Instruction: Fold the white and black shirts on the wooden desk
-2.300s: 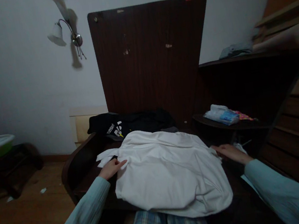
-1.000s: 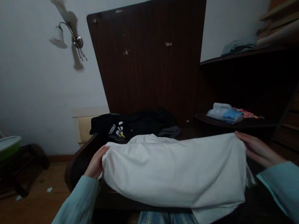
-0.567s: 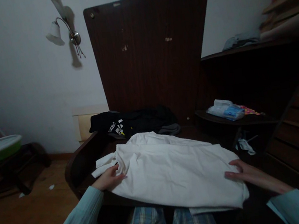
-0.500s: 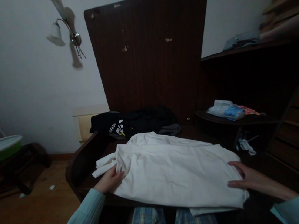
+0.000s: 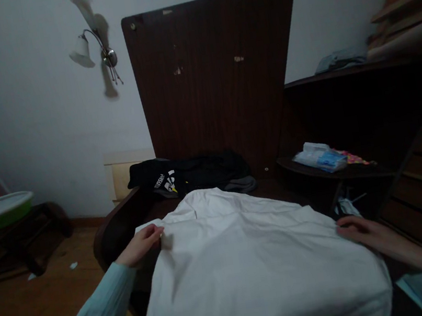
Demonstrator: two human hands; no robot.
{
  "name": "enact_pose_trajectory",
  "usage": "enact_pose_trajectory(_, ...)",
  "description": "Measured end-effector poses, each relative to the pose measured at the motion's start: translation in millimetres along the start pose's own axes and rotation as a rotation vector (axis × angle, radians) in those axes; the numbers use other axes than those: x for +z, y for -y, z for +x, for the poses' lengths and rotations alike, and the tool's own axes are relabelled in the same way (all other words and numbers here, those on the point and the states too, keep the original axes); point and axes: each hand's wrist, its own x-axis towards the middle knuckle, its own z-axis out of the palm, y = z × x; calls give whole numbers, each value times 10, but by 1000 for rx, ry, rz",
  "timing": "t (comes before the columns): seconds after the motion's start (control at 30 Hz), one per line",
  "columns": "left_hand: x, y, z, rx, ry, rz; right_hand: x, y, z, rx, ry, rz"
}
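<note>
A white cloth garment (image 5: 267, 271) lies over the dark wooden desk in front of me and hangs down toward my lap, its near part spread wide. My left hand (image 5: 144, 242) is closed in a pinch on the garment's left edge, slightly raised. At the opposite side my right hand (image 5: 359, 231) has its fingers closed on the right edge, the thumb partly hidden. Several soft creases run across the cloth, and its far part lies folded on the desk. What kind of garment it is I cannot tell.
Behind the cloth lies a pile of black clothes (image 5: 193, 171) against an upright dark board (image 5: 215, 83). A side shelf (image 5: 295, 166) at right carries a wipes pack (image 5: 320, 156). A green basin (image 5: 1, 213) rests on a stool at left. A lamp (image 5: 82, 51) is on the wall.
The near part of the garment has unfolded down toward me and now covers my legs. My left hand has moved slightly up and left; my right hand has shifted up and right.
</note>
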Motion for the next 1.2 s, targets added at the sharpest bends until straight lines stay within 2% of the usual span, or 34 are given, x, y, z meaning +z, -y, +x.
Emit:
enact_pose_trajectory(0.07, 109, 26, 115, 128, -40, 249, 40, -57, 97, -35, -41, -61)
enact_pose_trajectory(0.13, 274, -3, 223, 217, -16, 423, 118, -7, 198, -79, -34, -52)
enact_pose_trajectory(0.2, 466, -68, 332, 267, 21, 532, 228, 126, 318, -85, 34, -15)
enact_pose_trajectory(0.27, 654, -137, 454, 332, 2, 618, 358, 278, 470, -76, 90, 28)
enact_pose_trajectory(0.33, 812, -181, 591, 374, -49, 672, 498, 396, 647, -108, 64, 50)
enact_pose_trajectory(0.43, 981, -180, 803, 326, -133, 721, 704, 469, 913, -109, -3, -38)
enact_pose_trajectory(0.53, 1092, -124, 968, 224, -152, 748, 887, 466, 1107, -35, 1, -96)
enact_pose_trajectory(0.63, 1164, -65, 1053, 161, -166, 755, 1022, 458, 1211, 20, 10, -121)
enact_pose_trajectory(0.73, 1181, -33, 1071, 115, -216, 765, 1094, 466, 1252, 15, -40, -197)
enact_pose_trajectory(0.93, 1027, -91, 1099, 172, -340, 760, 1147, 593, 1309, 25, -93, -198)
enact_pose_trajectory(1.07, 940, -208, 1229, 136, -541, 645, 1199, 801, 1367, -131, -232, -45)
enact_pose_trajectory(1.13, 968, -244, 1263, 125, -602, 619, 1267, 879, 1346, -219, -186, 12)
enact_pose_trajectory(1.2, 1061, -240, 1224, 194, -580, 649, 1376, 906, 1263, -251, -88, -63)
